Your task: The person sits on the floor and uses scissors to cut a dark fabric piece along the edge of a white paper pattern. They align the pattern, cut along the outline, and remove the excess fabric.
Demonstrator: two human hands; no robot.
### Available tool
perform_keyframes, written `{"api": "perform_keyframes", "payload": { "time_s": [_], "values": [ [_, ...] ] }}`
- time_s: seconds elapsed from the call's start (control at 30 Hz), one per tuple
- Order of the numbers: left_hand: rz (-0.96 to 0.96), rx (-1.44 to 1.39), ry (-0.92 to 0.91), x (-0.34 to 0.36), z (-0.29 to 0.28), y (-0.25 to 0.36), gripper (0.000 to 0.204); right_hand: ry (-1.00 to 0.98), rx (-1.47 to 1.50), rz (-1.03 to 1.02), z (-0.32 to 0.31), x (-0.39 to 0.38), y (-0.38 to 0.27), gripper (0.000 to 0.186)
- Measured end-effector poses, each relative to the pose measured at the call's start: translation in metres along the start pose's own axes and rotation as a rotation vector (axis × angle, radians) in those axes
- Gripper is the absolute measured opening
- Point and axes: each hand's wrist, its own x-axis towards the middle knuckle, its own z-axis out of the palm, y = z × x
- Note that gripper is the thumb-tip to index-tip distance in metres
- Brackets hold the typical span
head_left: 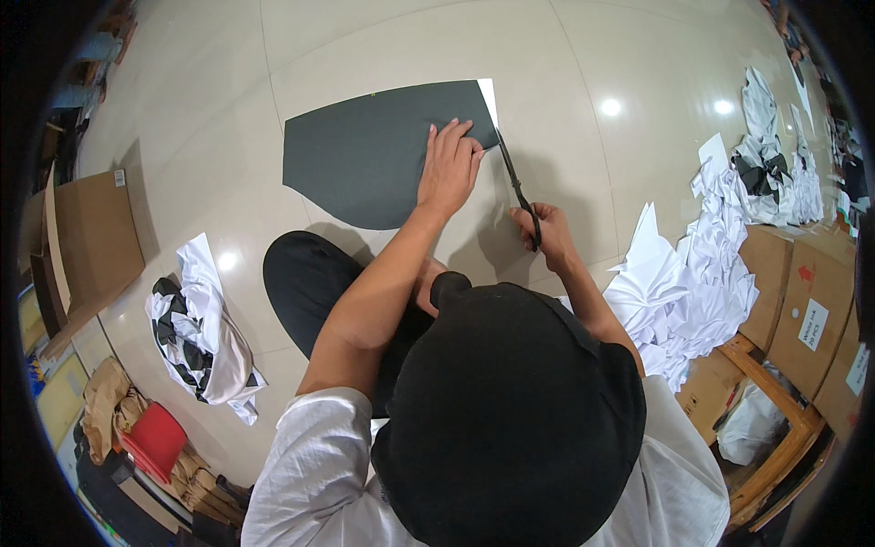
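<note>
A dark grey, curved-edged panel (365, 150) that looks like fabric lies flat on the tiled floor. A white strip (487, 94) shows along its right end. Spread on the panel near that end is my left hand (447, 169), its fingers stretched out and the thumb side near the edge. My right hand (545, 235) is closed round the handles of black scissors (513, 173). The scissor blades point away from me and meet the panel's right edge, just beside my left fingers. How far apart the blades stand I cannot make out.
To my right lies a large heap of white scraps (684, 292), with cardboard boxes (802, 305) and a wooden frame (766, 392) beyond. On the left sit a bundle of white and black cloth (205, 328), an open carton (96, 237) and a red item (153, 442).
</note>
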Motion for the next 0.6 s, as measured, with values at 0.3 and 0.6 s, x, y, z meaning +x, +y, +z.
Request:
{"api": "perform_keyframes", "payload": {
  "time_s": [0.3, 0.6],
  "values": [
    [-0.005, 0.0, 0.003, -0.0001, 0.0004, -0.0005, 0.016, 0.015, -0.017, 0.004, 0.0014, 0.0006, -0.0008, 0.035],
    [-0.007, 0.012, 0.001, 0.0011, 0.0008, -0.0001, 0.015, 0.025, -0.02, 0.01, -0.0007, 0.0009, 0.0026, 0.029]
  ]
}}
